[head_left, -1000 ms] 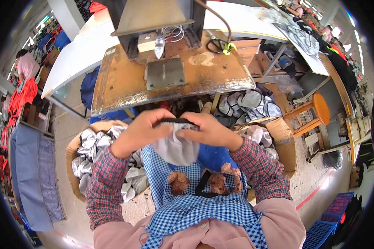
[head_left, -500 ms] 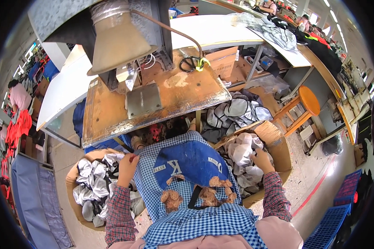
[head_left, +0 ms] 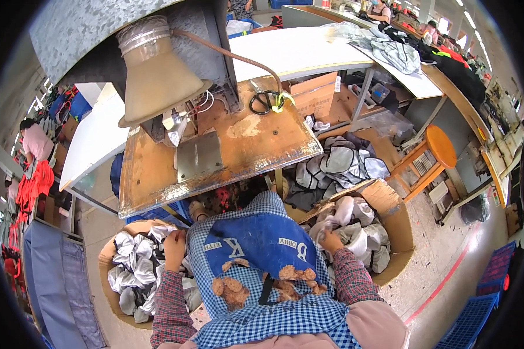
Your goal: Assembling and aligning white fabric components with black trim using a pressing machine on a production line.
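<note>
Fingers of the left hand (head_left: 173, 249) curl down into the pile of grey and white fabric pieces (head_left: 135, 273) in the cardboard box on the left (head_left: 108, 291), closed on the top of the heap as far as can be seen, though which single piece they pinch I cannot tell. Fingers of the right hand (head_left: 332, 239) are bent into the pale fabric pieces (head_left: 355, 235) in the cardboard box on the right (head_left: 399, 232), touching them; whether they have a firm grip is not clear. Both hands sit low, on either side of the lap, with plaid sleeves (head_left: 169, 308) running back to the near edge. Neither pile shows a clear long axis: the pieces lie crumpled and pointing every way. Between the hands lies a blue and checked apron (head_left: 262, 256). Beyond it, farther off, stands a worn wooden work table (head_left: 262, 139) with a metal plate (head_left: 199, 156) set in it and a tan funnel-shaped hood (head_left: 154, 75) hanging above. More grey and white fabric (head_left: 337, 166) is heaped on the floor to the right of the table, and a wooden stool (head_left: 436, 148) stands farther right.
</note>
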